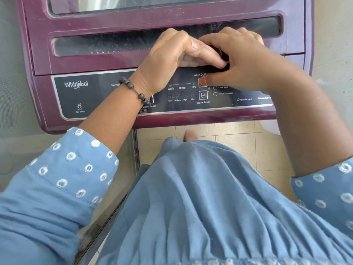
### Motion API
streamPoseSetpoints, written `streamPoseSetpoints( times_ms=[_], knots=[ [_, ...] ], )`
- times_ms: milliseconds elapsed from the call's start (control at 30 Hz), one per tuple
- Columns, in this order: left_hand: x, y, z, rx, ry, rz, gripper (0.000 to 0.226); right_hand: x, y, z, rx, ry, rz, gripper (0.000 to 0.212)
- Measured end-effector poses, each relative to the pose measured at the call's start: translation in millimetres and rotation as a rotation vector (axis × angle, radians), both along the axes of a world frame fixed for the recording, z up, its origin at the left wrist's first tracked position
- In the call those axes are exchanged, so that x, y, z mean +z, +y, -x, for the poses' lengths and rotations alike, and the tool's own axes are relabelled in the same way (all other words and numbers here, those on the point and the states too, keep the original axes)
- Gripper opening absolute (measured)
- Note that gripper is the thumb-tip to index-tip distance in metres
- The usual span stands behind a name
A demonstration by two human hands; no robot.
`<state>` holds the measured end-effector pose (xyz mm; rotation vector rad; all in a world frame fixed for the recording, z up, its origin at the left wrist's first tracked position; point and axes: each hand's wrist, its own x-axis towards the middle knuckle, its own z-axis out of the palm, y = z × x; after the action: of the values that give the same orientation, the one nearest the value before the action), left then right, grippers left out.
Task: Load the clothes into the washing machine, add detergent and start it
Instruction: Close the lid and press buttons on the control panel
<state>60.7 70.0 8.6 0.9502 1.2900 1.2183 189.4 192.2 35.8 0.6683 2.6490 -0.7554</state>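
Note:
The maroon top-load washing machine fills the upper view, its lid down. Its dark control panel faces me, marked Wash, Rinse, Dry and Water Level. My left hand, with a bead bracelet on the wrist, rests on the lid's front edge, fingers lying towards the right. My right hand lies against it, index finger touching the left thumb. The right thumb, with an orange nail, presses the Wash Options button. A dark patch between the hands is too shadowed to identify. No clothes or detergent are in view.
The lid's glass window runs along the top. Beige floor tiles lie below the machine's front, with my foot on them. A white object sits at the right by the machine. My blue dress fills the lower view.

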Motion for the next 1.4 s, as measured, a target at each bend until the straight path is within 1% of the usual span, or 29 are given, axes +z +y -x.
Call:
streamPoseSetpoints(
  times_ms=[100, 300, 400, 467, 600, 833, 1100, 1200, 1300, 1400],
  knots=[
    [0.8, -0.2, -0.7, 0.01, -0.001, 0.015, 0.054, -0.2, -0.8, -0.5, 0.005, -0.009, 0.006, 0.072],
    [2.7, -0.1, -0.7, 0.01, 0.019, 0.025, 0.054, 0.5, 0.3, -0.9, 0.002, -0.01, 0.032, 0.073],
    [6.1, -1.0, -0.3, -0.011, 0.015, 0.015, 0.055, 3.7, 1.3, -0.2, -0.002, -0.047, 0.065, 0.089],
    [9.7, -3.6, 0.7, -0.016, 0.025, 0.02, 0.056, 7.4, 1.8, 0.6, -0.012, -0.065, 0.083, 0.095],
    [16.2, -19.2, 8.0, 0.02, 0.076, 0.056, 0.056, 11.4, -1.1, 3.7, -0.036, -0.057, 0.073, 0.09],
    [22.2, -58.4, 26.1, 0.081, 0.162, 0.069, 0.058, 17.6, -39.1, 24.9, 0.013, -0.014, 0.021, 0.101],
    [19.4, -81.2, 31.8, 0.116, 0.122, 0.098, 0.063, 17.7, -74.7, 49.6, 0.048, -0.004, -0.006, 0.104],
    [17.4, -84.7, 33.5, 0.124, 0.105, 0.082, 0.056, 16.7, -79.1, 54.5, 0.051, -0.019, -0.026, 0.104],
    [17.8, -85.1, 35.7, 0.123, 0.096, 0.065, 0.054, 15.0, -82.8, 57.0, 0.061, -0.038, -0.062, 0.105],
    [17.2, -84.2, 39.3, 0.104, 0.088, 0.042, 0.06, 12.8, -84.9, 57.6, 0.055, -0.046, -0.081, 0.104]
  ],
)
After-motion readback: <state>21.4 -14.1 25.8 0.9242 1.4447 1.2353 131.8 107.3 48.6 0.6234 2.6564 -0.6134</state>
